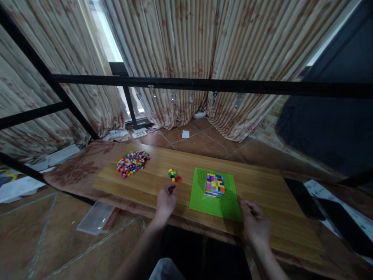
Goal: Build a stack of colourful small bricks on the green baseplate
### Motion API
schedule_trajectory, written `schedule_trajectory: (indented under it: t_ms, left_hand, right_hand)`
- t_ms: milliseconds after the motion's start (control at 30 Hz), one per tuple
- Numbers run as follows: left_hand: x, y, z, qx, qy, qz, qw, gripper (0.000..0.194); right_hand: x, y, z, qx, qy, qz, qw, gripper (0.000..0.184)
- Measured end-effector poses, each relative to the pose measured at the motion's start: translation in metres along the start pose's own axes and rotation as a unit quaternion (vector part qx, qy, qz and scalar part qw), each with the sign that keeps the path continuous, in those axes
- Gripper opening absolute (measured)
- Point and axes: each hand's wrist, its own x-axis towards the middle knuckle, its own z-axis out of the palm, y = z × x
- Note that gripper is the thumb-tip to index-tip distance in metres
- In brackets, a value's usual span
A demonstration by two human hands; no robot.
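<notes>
My left hand is just in front of a small group of loose toy bricks in yellow, green, black and red. Its fingers are curled together; whatever is between them is too small to make out. By the right edge of the green baseplate is my right hand, fingers bent inward and closed, their contents hidden. On the baseplate stands a low block of stacked bricks in mixed colours, its top a patchwork of yellow, orange, purple, blue and red.
A large heap of small coloured bricks lies at the left of the wooden board. A black metal rail crosses beyond it, before striped curtains. A clear plastic box is on the tiled floor. Dark flat objects lie at the right.
</notes>
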Motion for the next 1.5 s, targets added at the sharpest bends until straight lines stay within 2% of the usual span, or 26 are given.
schedule_trajectory:
  t_ms: [100, 300, 433, 567, 633, 733, 833, 900, 1000, 1100, 1167, 1300, 1500]
  left_hand:
    - [0.002, -0.005, -0.010, 0.145, 0.021, 0.010, 0.989, 0.020]
    - [0.008, 0.003, 0.002, 0.331, 0.024, 0.054, 0.942, 0.028]
    - [0.009, 0.009, 0.008, 0.390, 0.018, 0.053, 0.919, 0.022]
    - [0.009, 0.010, 0.007, 0.399, 0.016, 0.058, 0.915, 0.018]
    - [0.009, 0.008, 0.004, 0.382, 0.018, 0.069, 0.921, 0.017]
    - [0.008, 0.003, -0.002, 0.298, 0.009, 0.081, 0.951, 0.013]
    - [0.000, -0.002, -0.004, 0.144, -0.035, 0.054, 0.987, 0.011]
    - [-0.010, -0.003, 0.000, 0.027, -0.076, 0.012, 0.997, 0.010]
    - [-0.028, 0.004, 0.011, -0.108, -0.128, -0.061, 0.984, 0.013]
    - [-0.045, 0.020, 0.023, -0.175, -0.168, -0.097, 0.965, 0.019]
    - [-0.054, 0.033, 0.030, -0.197, -0.190, -0.105, 0.956, 0.022]
    - [-0.065, 0.053, 0.040, -0.222, -0.231, -0.116, 0.940, 0.024]
    - [-0.065, 0.067, 0.044, -0.225, -0.239, -0.148, 0.933, 0.025]
  right_hand:
    - [-0.006, 0.020, -0.006, -0.073, -0.007, -0.007, 0.997, 0.045]
    - [-0.007, 0.029, 0.000, -0.204, -0.044, -0.075, 0.975, 0.047]
    - [-0.008, 0.031, 0.001, -0.222, -0.037, -0.106, 0.968, 0.045]
    - [-0.011, 0.034, 0.000, -0.214, -0.027, -0.140, 0.966, 0.046]
    - [-0.013, 0.033, 0.000, -0.209, -0.022, -0.149, 0.966, 0.047]
    - [-0.014, 0.033, 0.000, -0.200, -0.017, -0.152, 0.968, 0.047]
    - [-0.015, 0.032, 0.000, -0.186, -0.012, -0.147, 0.971, 0.045]
    - [-0.016, 0.031, 0.000, -0.173, -0.007, -0.144, 0.974, 0.044]
    - [-0.025, 0.020, -0.001, -0.142, -0.006, -0.167, 0.976, 0.039]
    - [-0.040, -0.003, 0.001, -0.092, -0.052, -0.232, 0.967, 0.031]
    - [-0.050, -0.021, 0.004, -0.077, -0.105, -0.261, 0.957, 0.028]
    - [-0.057, -0.047, 0.010, -0.099, -0.224, -0.260, 0.934, 0.027]
    - [-0.044, -0.055, 0.013, -0.120, -0.263, -0.302, 0.908, 0.019]
